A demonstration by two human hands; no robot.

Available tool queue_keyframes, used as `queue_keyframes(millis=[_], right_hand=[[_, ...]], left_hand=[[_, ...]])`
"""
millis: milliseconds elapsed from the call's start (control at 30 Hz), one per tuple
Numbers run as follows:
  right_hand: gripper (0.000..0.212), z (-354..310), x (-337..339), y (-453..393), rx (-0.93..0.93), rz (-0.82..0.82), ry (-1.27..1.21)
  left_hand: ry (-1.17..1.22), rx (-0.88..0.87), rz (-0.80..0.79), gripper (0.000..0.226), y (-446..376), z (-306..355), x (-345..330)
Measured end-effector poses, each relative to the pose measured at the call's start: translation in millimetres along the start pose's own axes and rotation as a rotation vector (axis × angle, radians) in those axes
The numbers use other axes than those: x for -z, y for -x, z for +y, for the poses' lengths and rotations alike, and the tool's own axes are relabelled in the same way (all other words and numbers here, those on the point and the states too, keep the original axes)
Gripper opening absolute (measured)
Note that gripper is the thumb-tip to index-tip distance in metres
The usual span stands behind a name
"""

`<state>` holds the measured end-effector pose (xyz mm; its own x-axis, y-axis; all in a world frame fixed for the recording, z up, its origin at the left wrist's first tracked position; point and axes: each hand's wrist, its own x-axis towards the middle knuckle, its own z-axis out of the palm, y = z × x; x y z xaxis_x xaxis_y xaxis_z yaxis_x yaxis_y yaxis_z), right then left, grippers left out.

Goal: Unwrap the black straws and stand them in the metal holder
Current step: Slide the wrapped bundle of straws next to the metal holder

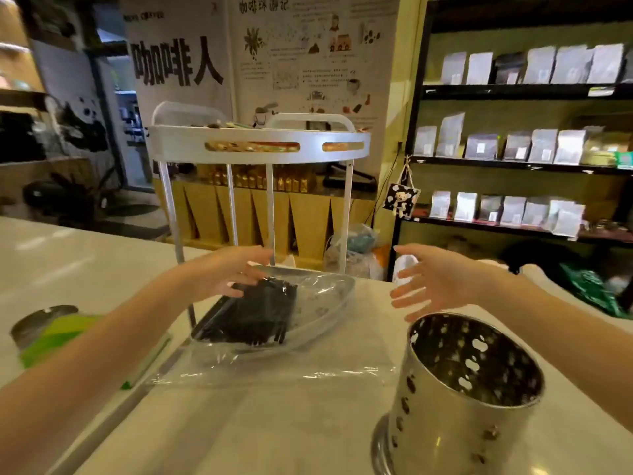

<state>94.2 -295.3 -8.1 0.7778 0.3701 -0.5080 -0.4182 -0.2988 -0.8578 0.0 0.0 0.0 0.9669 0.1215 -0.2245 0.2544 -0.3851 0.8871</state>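
Observation:
A bundle of black straws [255, 315] lies on the counter inside a clear plastic wrap [318, 299]. My left hand [227, 274] rests on the bundle's far end, fingers spread over the wrap, not clearly gripping. My right hand [430, 281] hovers open to the right of the wrap, fingers apart, holding nothing. The perforated metal holder [459, 402] stands empty at the near right, just below my right hand.
A loose sheet of clear plastic [274, 370] lies in front of the bundle. A green and metal object [51, 332] sits at the left. A white two-tier rack [260, 145] stands behind the straws. Shelves of bags [513, 145] fill the right wall.

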Motion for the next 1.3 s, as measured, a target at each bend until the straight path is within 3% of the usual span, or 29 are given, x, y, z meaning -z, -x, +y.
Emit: queue_keyframes(millis=[133, 300, 433, 533, 700, 1033, 1300], right_hand=[[0.06, 13, -7, -21, 0.028, -0.085, -0.078], [0.056, 22, -17, -52, -0.114, -0.192, -0.099], [0.02, 24, -31, -61, -0.062, -0.209, -0.058], [0.013, 25, -34, -64, -0.021, -0.211, -0.064], [0.017, 18, -37, -59, 0.044, -0.203, -0.211], [0.028, -37, -29, -15, 0.304, -0.224, -0.225], [0.018, -88, -14, 66, 0.542, -0.137, -0.193]], left_hand=[[-0.178, 0.124, 0.16, 0.046, -24, -19, 3], [-0.267, 0.285, 0.156, 0.043, -38, -35, -2], [-0.262, 0.284, 0.098, 0.039, -42, -40, -4], [-0.222, 0.285, 0.089, 0.033, -42, -45, -8], [-0.046, 0.314, 0.103, 0.02, -42, -47, -5], [0.268, 0.207, 0.134, 0.032, -33, -19, 15], [0.573, 0.071, -0.018, 0.041, 1, 35, -12]])
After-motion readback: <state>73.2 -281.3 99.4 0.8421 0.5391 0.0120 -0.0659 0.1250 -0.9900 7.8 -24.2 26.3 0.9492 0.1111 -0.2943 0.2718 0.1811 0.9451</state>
